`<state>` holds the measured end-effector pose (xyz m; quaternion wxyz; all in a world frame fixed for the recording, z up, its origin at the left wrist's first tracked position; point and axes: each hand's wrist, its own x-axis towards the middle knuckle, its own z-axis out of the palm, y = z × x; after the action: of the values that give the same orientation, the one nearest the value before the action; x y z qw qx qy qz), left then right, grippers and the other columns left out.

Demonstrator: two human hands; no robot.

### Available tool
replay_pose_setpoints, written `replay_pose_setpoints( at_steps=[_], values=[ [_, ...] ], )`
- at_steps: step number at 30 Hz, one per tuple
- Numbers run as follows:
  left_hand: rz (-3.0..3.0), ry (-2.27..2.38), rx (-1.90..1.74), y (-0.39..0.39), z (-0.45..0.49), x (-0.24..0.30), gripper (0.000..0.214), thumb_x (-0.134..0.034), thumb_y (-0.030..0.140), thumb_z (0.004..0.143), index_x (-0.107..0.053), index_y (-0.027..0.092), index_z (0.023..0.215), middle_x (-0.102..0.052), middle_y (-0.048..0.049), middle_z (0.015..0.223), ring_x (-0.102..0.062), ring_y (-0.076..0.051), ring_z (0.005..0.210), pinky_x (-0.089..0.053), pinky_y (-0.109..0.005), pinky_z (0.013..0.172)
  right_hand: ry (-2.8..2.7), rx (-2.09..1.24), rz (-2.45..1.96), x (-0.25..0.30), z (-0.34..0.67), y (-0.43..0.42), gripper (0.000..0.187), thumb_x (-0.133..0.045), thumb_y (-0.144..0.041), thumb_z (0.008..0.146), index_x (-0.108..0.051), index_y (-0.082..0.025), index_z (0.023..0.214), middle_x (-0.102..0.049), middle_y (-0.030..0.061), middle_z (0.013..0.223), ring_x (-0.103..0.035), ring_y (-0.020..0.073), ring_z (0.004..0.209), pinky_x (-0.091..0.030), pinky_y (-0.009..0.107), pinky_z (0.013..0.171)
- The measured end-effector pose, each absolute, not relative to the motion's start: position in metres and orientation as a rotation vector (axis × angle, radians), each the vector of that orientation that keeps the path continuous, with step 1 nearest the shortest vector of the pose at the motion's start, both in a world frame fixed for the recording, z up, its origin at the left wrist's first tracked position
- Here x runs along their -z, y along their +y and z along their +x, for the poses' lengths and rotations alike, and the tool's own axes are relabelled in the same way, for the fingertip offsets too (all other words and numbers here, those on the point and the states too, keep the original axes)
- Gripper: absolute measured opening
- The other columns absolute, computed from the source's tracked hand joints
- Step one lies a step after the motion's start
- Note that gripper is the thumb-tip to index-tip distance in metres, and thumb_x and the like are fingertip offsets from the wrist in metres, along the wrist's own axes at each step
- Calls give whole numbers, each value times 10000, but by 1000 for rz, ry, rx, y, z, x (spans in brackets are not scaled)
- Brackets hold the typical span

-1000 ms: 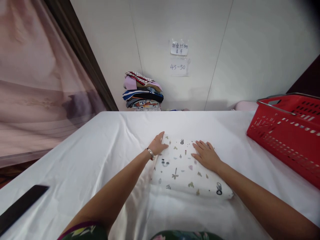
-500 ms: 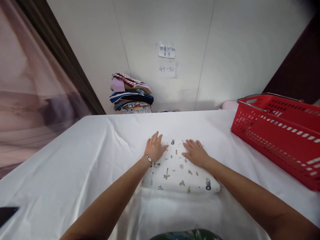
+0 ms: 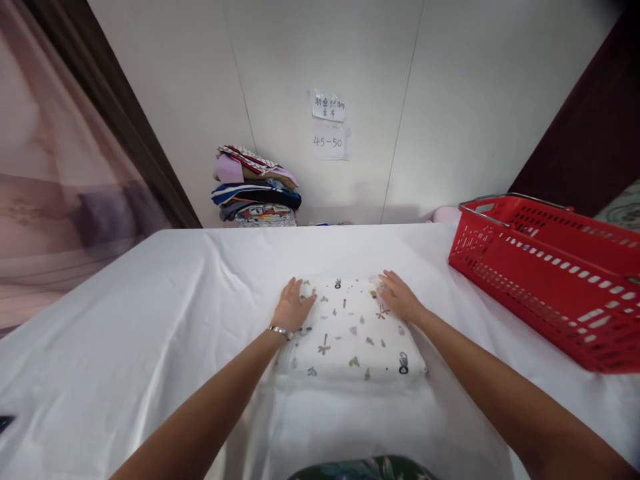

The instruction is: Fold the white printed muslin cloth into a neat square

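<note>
A folded white cloth (image 3: 350,333) with small printed plant and animal figures lies on the white-covered table (image 3: 120,320). At its far left edge rests my left hand (image 3: 293,305), fingers apart, with a bracelet at the wrist. My right hand (image 3: 400,299) lies at the far right edge of the cloth, its fingers also spread. Neither hand grips the fabric; both touch its sides. The cloth's far corners are partly hidden under my fingers.
A red plastic basket (image 3: 540,280) with metal handles stands on the right of the table. Behind the far edge, a pile of folded fabrics (image 3: 257,190) sits against the wall. Handwritten paper signs (image 3: 329,141) hang there. A pink curtain (image 3: 50,167) hangs at left.
My hands have moved apart, from the top of the folded cloth outward to its left and right edges. The view has shifted slightly; the cloth stays flat.
</note>
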<state>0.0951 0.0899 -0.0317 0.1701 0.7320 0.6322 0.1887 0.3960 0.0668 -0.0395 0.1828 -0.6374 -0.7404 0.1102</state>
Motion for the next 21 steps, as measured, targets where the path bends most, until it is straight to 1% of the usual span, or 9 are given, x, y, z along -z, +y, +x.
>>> replay_pose_setpoints(
  at_steps=[3,6,8,10,13,15,17,19,21],
  values=[
    [1819,1843,-454,70,81,24,655,-464,516,778,-332,165,1314,-477,-130,1278,-475,-250,1149,-382,-338,920,-2167,-356,-1769,29,407,76,493,-349,-381,849,-439,-156,1279,-463,109,1311,-364,245,1235,-269,380,1004],
    [1731,1836,-380,45,69,20,728,-471,586,738,-309,185,1324,-535,-122,1192,-554,-254,1027,-415,-333,839,-2257,-539,-1852,17,405,92,553,-412,-443,811,-423,-191,1303,-491,88,1286,-438,248,1172,-326,341,957],
    [1732,1824,-358,29,64,19,748,-477,607,720,-312,195,1321,-565,-115,1137,-573,-258,983,-418,-333,811,-2284,-673,-1912,12,400,105,624,-500,-489,748,-441,-199,1297,-483,86,1299,-457,264,1157,-356,327,929],
    [1727,1816,-333,15,61,20,753,-480,619,708,-332,194,1312,-597,-106,1067,-583,-266,957,-420,-335,788,-2320,-753,-1914,9,394,118,663,-600,-497,661,-499,-208,1249,-494,84,1290,-456,289,1157,-369,337,917],
    [1700,1829,-302,5,59,25,760,-493,621,693,-374,162,1288,-621,-106,984,-593,-272,921,-427,-331,755,-2359,-858,-1908,7,389,131,612,-682,-449,573,-589,-226,1135,-564,76,1205,-490,303,1115,-389,346,889],
    [1702,1805,-299,9,57,26,726,-519,582,692,-397,156,1267,-626,-97,955,-602,-255,883,-434,-316,735,-2359,-939,-1908,6,391,132,543,-684,-427,574,-614,-231,1075,-614,63,1121,-550,279,1028,-423,326,836],
    [1743,1765,-316,28,53,22,673,-543,527,699,-406,172,1254,-627,-77,942,-607,-230,852,-440,-299,727,-2329,-1007,-1926,5,394,126,528,-669,-430,594,-601,-221,1074,-629,62,1085,-585,253,958,-450,305,780],
    [1829,1787,-369,60,48,12,640,-561,483,706,-407,189,1254,-622,-70,966,-601,-219,868,-439,-296,751,-2288,-1040,-1957,6,395,113,547,-644,-461,621,-575,-200,1097,-615,78,1109,-589,243,949,-460,297,760],
    [1958,1821,-464,102,44,1,593,-568,449,723,-418,218,1247,-606,-69,1051,-581,-214,944,-429,-292,802,-2198,-1049,-2001,10,393,94,567,-620,-517,639,-574,-175,1088,-593,106,1141,-572,257,982,-454,309,785]
  ],
)
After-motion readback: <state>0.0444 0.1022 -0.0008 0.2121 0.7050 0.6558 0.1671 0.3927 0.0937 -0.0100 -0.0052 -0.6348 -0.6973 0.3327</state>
